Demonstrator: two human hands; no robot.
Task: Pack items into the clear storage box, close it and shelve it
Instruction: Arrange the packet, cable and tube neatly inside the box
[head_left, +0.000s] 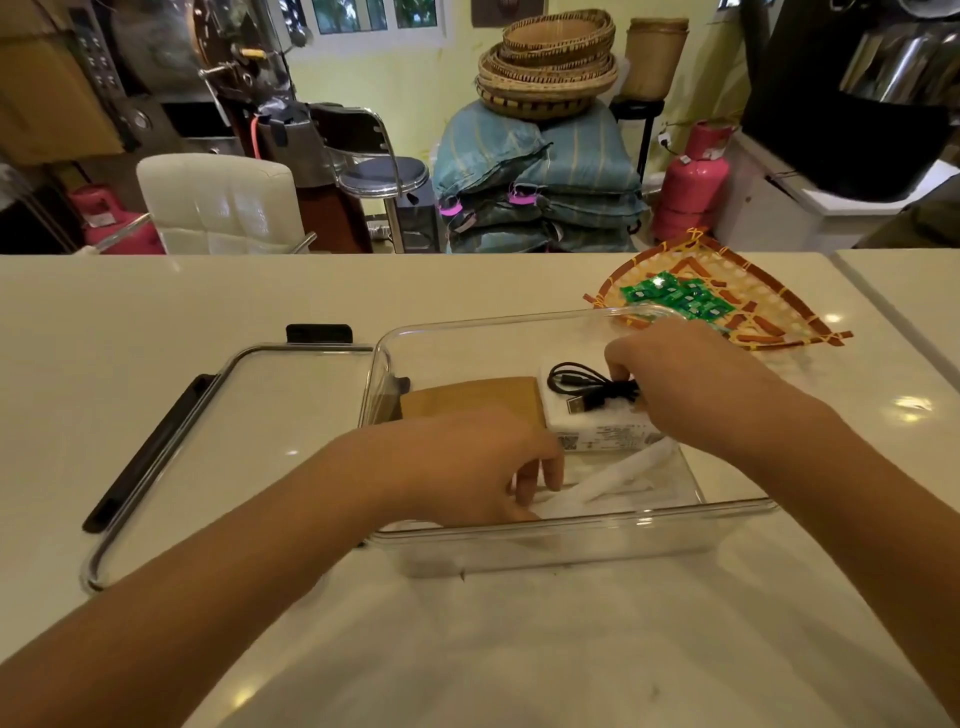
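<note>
The clear storage box (571, 525) stands open on the white counter in front of me. Inside lie a brown flat packet (472, 397), a white carton (602, 434) and white paper wrapping (618, 475). My right hand (680, 384) reaches into the box and pinches a coiled black USB cable (582, 382) lying on top of the white carton. Near the box's front wall, my left hand (467, 465) is down inside, fingers curled on the white wrapping. The clear lid (228, 441) with black latches lies flat to the left of the box.
A woven tray (769, 306) holding several green sachets (675, 299) sits just behind the box at the right. Beyond the counter's far edge stand a white chair (218, 202), a metal stool (379, 176), stacked sacks with baskets and pink gas cylinders.
</note>
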